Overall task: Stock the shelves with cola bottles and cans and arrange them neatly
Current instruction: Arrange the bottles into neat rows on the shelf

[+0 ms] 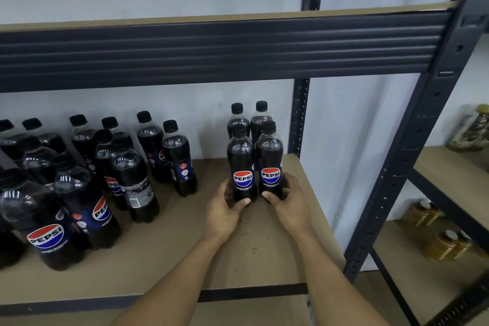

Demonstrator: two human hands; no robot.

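Note:
Two upright Pepsi bottles stand side by side on the brown shelf board (264, 241), labels facing me. My left hand (225, 209) grips the base of the left front bottle (241, 159). My right hand (288, 201) grips the base of the right front bottle (270, 156). Directly behind them stand two more bottles (248, 116), forming a tight square near the rear right post. A loose group of several Pepsi bottles (87, 180) fills the left half of the shelf, labels turned different ways.
The dark metal beam of the upper shelf (211, 47) hangs over the bottles. A dark upright post (402, 167) bounds the shelf on the right. Beyond it, a neighbouring rack holds jars (447, 243) of yellow contents. Bare board lies between the two bottle groups.

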